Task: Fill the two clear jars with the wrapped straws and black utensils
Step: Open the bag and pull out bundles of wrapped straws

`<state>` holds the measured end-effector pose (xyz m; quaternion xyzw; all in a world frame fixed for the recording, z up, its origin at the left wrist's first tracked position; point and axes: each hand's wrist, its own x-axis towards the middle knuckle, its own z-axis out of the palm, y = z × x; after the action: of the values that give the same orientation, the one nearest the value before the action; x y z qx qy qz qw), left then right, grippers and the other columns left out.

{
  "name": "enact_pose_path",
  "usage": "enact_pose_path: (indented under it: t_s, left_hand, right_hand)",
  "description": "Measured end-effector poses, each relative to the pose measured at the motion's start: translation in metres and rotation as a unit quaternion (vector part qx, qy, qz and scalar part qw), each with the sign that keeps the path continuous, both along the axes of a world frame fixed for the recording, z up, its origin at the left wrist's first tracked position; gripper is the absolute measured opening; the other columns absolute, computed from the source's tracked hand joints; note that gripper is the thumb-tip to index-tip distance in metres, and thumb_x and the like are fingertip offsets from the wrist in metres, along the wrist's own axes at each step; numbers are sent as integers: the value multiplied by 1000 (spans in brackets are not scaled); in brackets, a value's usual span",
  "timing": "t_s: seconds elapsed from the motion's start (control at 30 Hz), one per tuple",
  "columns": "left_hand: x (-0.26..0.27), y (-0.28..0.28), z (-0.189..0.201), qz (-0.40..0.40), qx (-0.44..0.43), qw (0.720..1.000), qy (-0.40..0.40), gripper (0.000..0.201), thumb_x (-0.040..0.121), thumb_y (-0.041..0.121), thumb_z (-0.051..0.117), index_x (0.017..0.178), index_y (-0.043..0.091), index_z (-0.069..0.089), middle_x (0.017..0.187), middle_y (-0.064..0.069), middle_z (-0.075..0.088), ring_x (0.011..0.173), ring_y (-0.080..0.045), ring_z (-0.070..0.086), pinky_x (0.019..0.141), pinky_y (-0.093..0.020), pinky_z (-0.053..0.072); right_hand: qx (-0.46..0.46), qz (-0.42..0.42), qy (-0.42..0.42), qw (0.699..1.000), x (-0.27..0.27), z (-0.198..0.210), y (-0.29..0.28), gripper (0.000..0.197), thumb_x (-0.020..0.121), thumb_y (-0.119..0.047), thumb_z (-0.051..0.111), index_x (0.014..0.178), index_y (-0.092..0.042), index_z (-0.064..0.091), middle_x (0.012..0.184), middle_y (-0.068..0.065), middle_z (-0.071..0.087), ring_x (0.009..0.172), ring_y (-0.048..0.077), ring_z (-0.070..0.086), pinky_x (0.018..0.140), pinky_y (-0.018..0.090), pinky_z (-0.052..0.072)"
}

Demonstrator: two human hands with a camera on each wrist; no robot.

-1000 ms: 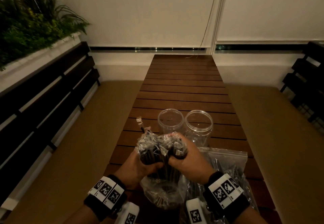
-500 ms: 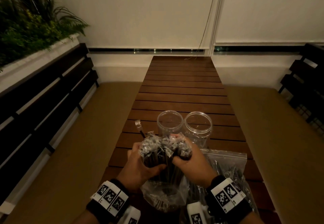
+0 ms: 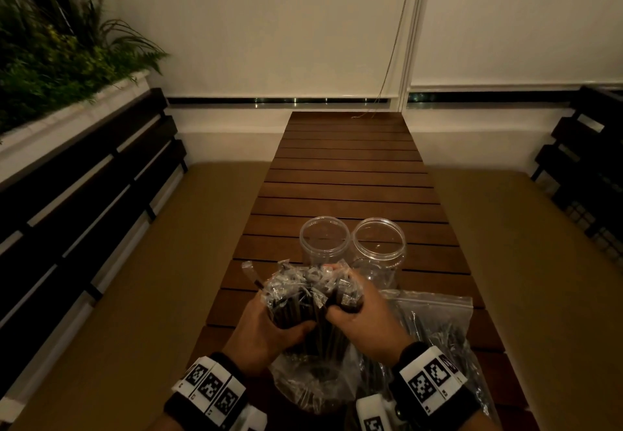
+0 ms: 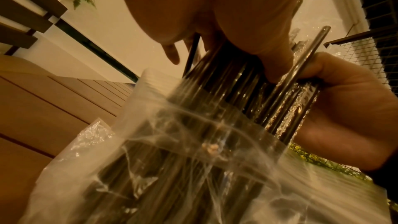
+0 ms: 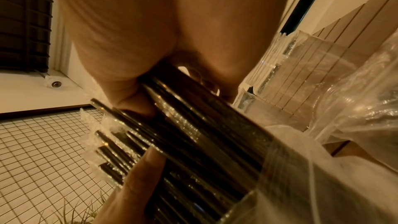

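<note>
Two clear jars, one on the left (image 3: pixel 324 241) and one on the right (image 3: pixel 378 244), stand open and upright on the slatted wooden table (image 3: pixel 347 174). Just in front of them both my hands hold a thick bundle of wrapped black straws (image 3: pixel 303 299). My left hand (image 3: pixel 269 326) grips the bundle's left side, my right hand (image 3: pixel 360 316) its right side. The bundle's lower half sits inside a clear plastic bag (image 3: pixel 313 380). The wrist views show the straws (image 4: pixel 237 83) (image 5: pixel 204 125) clamped between fingers and thumb, with the bag (image 4: pixel 172 168) below.
A second clear zip bag (image 3: pixel 435 322) holding dark items lies on the table to the right of my hands. Tan bench cushions (image 3: pixel 135 279) flank the table. A dark slatted backrest and a planter (image 3: pixel 50 59) run along the left.
Both hands have shifted a little lower and nearer to me with the straw bundle; the grip looks the same. The jars have not moved.
</note>
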<state>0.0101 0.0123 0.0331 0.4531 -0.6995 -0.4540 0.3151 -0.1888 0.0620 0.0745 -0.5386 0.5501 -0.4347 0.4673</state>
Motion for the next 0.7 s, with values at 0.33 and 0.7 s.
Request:
enact_pose_path:
  t_s: [0.33, 0.7]
  left_hand:
    - [-3, 3, 3, 8, 43, 997, 64, 48, 74, 11, 83, 116, 23, 62, 117, 6, 72, 106, -11, 70, 90, -40, 59]
    - [-2, -1, -4, -9, 65, 992, 110, 72, 66, 35, 85, 127, 9, 57, 121, -6, 69, 112, -18, 68, 92, -39, 58]
  right_hand:
    - [-50, -19, -5, 999, 0, 13, 3, 34, 88, 8, 61, 95, -25, 65, 87, -17, 76, 82, -1, 71, 70, 12, 53]
    - [-83, -57, -48, 994, -3, 19, -5, 25, 87, 4, 68, 99, -18, 68, 95, -9, 77, 91, 6, 73, 79, 20, 58]
